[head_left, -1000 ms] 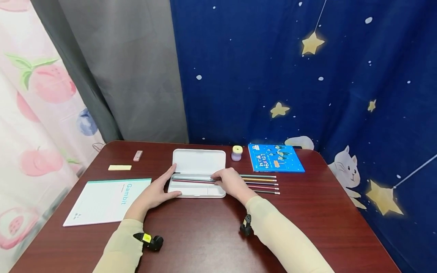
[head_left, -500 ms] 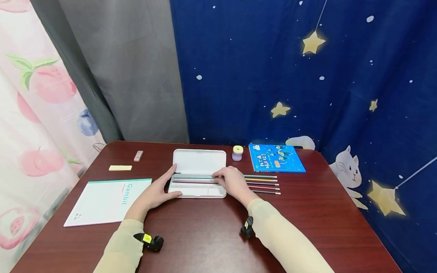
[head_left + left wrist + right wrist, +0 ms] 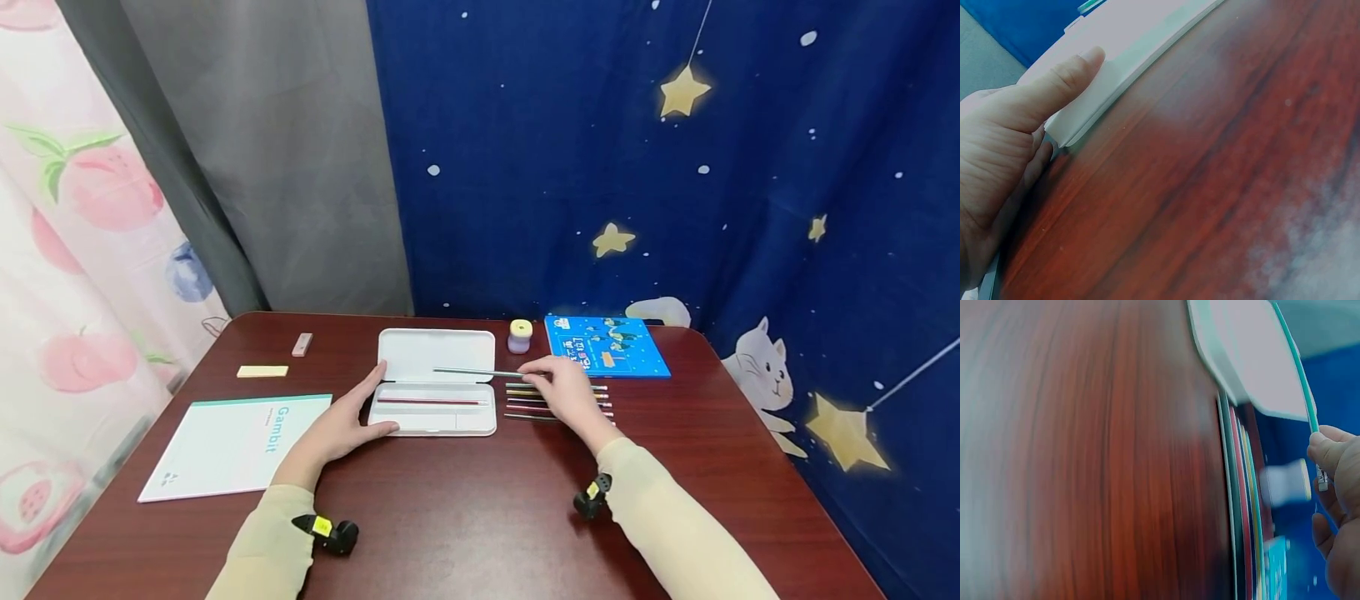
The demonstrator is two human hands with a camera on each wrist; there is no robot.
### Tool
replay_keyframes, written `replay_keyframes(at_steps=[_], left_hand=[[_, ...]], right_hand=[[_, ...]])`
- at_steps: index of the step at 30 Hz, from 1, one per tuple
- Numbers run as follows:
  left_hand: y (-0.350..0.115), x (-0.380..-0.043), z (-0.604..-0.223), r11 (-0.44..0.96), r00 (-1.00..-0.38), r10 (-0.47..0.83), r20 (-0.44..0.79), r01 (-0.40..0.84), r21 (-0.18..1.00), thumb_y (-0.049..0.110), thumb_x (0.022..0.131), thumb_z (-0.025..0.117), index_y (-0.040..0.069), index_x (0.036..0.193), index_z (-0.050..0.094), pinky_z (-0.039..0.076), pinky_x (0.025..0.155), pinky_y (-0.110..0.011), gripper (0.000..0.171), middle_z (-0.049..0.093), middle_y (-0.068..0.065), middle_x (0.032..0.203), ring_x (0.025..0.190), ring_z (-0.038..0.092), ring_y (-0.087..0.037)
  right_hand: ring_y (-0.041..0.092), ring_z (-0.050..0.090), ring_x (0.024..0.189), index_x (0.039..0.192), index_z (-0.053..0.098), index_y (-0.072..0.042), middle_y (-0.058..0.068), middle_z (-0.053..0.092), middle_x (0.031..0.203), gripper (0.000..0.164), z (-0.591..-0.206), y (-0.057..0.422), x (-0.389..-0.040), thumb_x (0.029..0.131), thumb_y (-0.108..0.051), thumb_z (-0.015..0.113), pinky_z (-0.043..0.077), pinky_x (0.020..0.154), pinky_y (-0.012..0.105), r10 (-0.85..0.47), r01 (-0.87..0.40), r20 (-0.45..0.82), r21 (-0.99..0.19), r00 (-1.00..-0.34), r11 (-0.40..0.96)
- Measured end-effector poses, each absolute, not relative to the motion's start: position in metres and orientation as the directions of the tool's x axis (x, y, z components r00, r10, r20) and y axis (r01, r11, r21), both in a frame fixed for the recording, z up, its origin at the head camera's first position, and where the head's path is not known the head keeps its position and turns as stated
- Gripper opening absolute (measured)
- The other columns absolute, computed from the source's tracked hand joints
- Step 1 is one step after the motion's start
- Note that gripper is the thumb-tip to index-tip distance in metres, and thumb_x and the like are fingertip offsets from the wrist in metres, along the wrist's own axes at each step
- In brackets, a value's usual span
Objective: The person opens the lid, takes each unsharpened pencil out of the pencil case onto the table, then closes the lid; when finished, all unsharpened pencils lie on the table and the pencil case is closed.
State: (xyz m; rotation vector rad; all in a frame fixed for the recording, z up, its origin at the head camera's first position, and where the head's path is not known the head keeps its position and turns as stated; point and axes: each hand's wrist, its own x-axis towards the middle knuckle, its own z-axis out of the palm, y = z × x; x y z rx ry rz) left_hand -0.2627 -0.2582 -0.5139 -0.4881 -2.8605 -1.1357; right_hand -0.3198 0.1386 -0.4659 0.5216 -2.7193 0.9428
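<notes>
My left hand (image 3: 339, 429) grips the left end of an open white pencil case (image 3: 412, 422), thumb along the front rim and fingers toward the hinge. In the left wrist view the thumb lies over the white edge of the case. One dark red pencil (image 3: 431, 402) lies inside the case. My right hand (image 3: 566, 393) pinches a green pencil (image 3: 1298, 365) near its eraser end, its other end reaching left across the raised lid. Under the right hand, several pencils (image 3: 525, 408) lie side by side on the table, right of the case.
A white notebook (image 3: 240, 442) lies left of the left forearm. Behind it are a pale yellow strip (image 3: 262, 371) and a small pink eraser (image 3: 302, 344). A yellow-topped purple jar (image 3: 519, 337) and a blue book (image 3: 611, 343) stand and lie at the back right.
My right hand has lifted the green pencil out of the case and moved right with it, over the row of pencils. The left hand stays on the case.
</notes>
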Motion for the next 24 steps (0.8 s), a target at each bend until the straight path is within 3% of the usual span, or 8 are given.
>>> replay_keyframes(at_steps=[2,5,9,12,15,24], left_hand=[[-0.259,-0.263,-0.514,0.689,-0.95,0.278,0.139,0.299,0.661,0.062,0.087,0.078,0.027,0.17,0.012,0.032,0.12,-0.059,0.112,0.017,-0.004,0.174,0.157,0.026,-0.034],[-0.259,-0.262,-0.515,0.687,-0.95,0.28,0.14,0.3,0.662,0.06,0.087,0.078,0.027,0.17,0.012,0.033,0.119,-0.06,0.111,0.017,-0.005,0.174,0.157,0.027,-0.035],[-0.26,-0.261,-0.517,0.69,-0.951,0.277,0.137,0.296,0.66,0.06,0.088,0.078,0.027,0.17,0.012,0.033,0.119,-0.06,0.111,0.017,-0.005,0.174,0.156,0.027,-0.035],[-0.26,-0.261,-0.518,0.694,-0.952,0.272,0.138,0.293,0.658,0.061,0.087,0.078,0.026,0.17,0.012,0.032,0.119,-0.06,0.111,0.017,-0.005,0.174,0.156,0.027,-0.035],[-0.259,-0.261,-0.518,0.69,-0.952,0.271,0.14,0.293,0.662,0.062,0.087,0.078,0.026,0.17,0.013,0.032,0.12,-0.06,0.111,0.018,-0.004,0.174,0.157,0.027,-0.034],[-0.257,-0.263,-0.516,0.691,-0.948,0.278,0.154,0.309,0.654,0.061,0.087,0.078,0.026,0.17,0.013,0.032,0.119,-0.06,0.111,0.018,-0.005,0.174,0.157,0.027,-0.034]], right_hand=[[0.025,0.07,0.111,0.108,0.084,-0.021,0.001,0.078,0.11,0.013,-0.466,0.155,-0.32,0.098,-0.019,0.076,0.05,0.106,0.05,-0.227,-0.366,0.304,-0.556,-0.925,0.746],[0.033,0.068,0.121,0.11,0.084,-0.018,0.005,0.079,0.111,0.015,-0.468,0.178,-0.32,0.098,-0.018,0.076,0.034,0.119,0.058,-0.189,-0.327,0.291,-0.558,-0.938,0.762],[0.046,0.052,0.139,0.112,0.083,-0.016,0.012,0.078,0.114,0.017,-0.473,0.203,-0.32,0.097,-0.015,0.076,0.022,0.121,0.068,-0.15,-0.279,0.267,-0.553,-0.952,0.785],[0.046,0.05,0.14,0.112,0.083,-0.016,0.014,0.077,0.118,0.016,-0.475,0.218,-0.322,0.098,-0.016,0.076,0.031,0.117,0.066,-0.122,-0.243,0.248,-0.553,-0.961,0.797],[0.04,0.059,0.132,0.112,0.083,-0.015,0.014,0.076,0.119,0.016,-0.474,0.229,-0.324,0.098,-0.016,0.075,0.039,0.113,0.062,-0.099,-0.219,0.238,-0.556,-0.966,0.802],[0.039,0.064,0.122,0.113,0.083,-0.013,0.015,0.075,0.12,0.017,-0.475,0.245,-0.332,0.1,-0.013,0.072,0.048,0.106,0.058,-0.1,-0.187,0.191,-0.519,-0.976,0.834]])
